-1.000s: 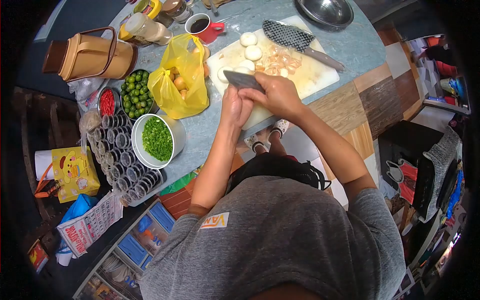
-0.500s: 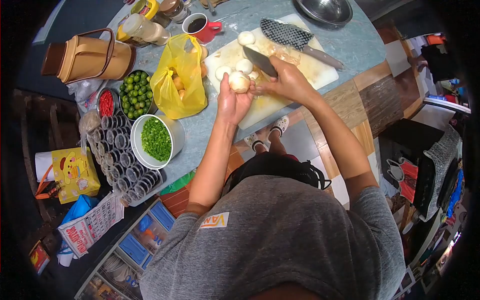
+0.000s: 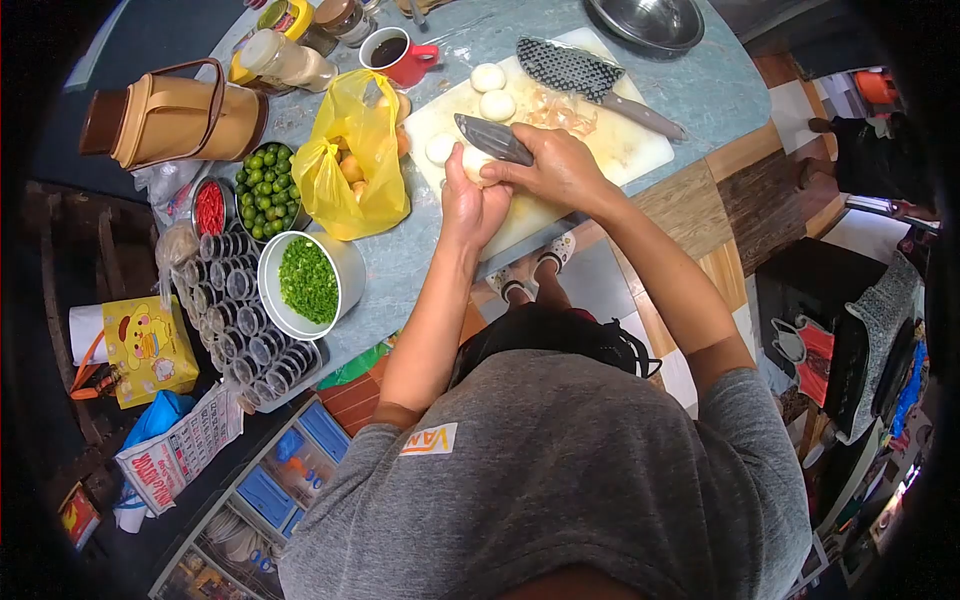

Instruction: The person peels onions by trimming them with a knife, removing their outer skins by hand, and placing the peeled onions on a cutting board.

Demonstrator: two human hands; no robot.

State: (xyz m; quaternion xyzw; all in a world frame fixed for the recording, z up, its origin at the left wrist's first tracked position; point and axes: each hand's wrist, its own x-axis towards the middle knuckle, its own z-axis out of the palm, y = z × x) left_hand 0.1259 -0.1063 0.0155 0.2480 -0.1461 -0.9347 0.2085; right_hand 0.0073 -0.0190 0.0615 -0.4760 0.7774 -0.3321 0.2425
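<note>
My left hand (image 3: 474,210) is closed around a peeled white onion (image 3: 476,166), held over the near side of a white cutting board (image 3: 640,148). In my right hand (image 3: 566,168) is a small dark-bladed knife (image 3: 492,138); its blade lies across the top of the onion and partly hides it. My right thumb reaches to the onion's side. Other peeled onions (image 3: 497,104) rest on the board, beside brown onion skins (image 3: 562,114). A cleaver (image 3: 572,74) with a patterned dark blade and grey handle lies along the board's far right side.
Left of the board stand a yellow plastic bag (image 3: 352,190) of onions, a red mug (image 3: 405,66) of dark liquid, a bowl of green citrus (image 3: 270,190), a white tub (image 3: 349,290) of chopped greens and lidded cups (image 3: 240,310). A metal bowl (image 3: 655,25) is at the back. Another person (image 3: 880,165) appears far right.
My right hand has shifted left and down, bringing the knife over the onion. The blade now points left across it. The other person shows more at the right edge.
</note>
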